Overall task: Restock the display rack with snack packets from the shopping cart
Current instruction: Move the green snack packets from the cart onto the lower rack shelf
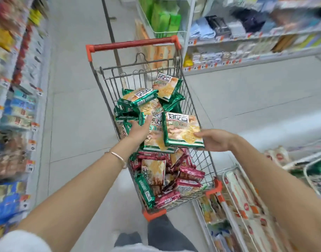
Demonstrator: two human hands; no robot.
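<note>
Here, scene: a person is standing in a shop aisle, looking down at a wire shopping cart (192, 99) in the middle of the frame.
Cart: its red handle (132, 44) is sitting toward the top centre, and orange corner guards are showing at the lower end.
Cart contents: green snack packets (137, 100) are lying heaped in the upper half of the basket; red snack packets (188, 180) are piling in the lower half, nearest the bottom of the frame.
Left hand (139, 129): it is reaching into the green heap at centre frame, fingers curling around a green packet; whether it is gripping it firmly is hard to tell. A bracelet (117, 157) is sitting on that wrist.
Right hand (214, 140): it is pinching the lower right edge of a held green packet (181, 130), thumb on top, holding it just above the pile, right of centre.
Display rack (234, 195): a white wire rack is standing at the lower right of the frame, beside the cart's lower corner, with packets already lying in it, blurred.
Shelves: stocked shelving is running along the left edge and across the upper right, too blurred to read.
</note>
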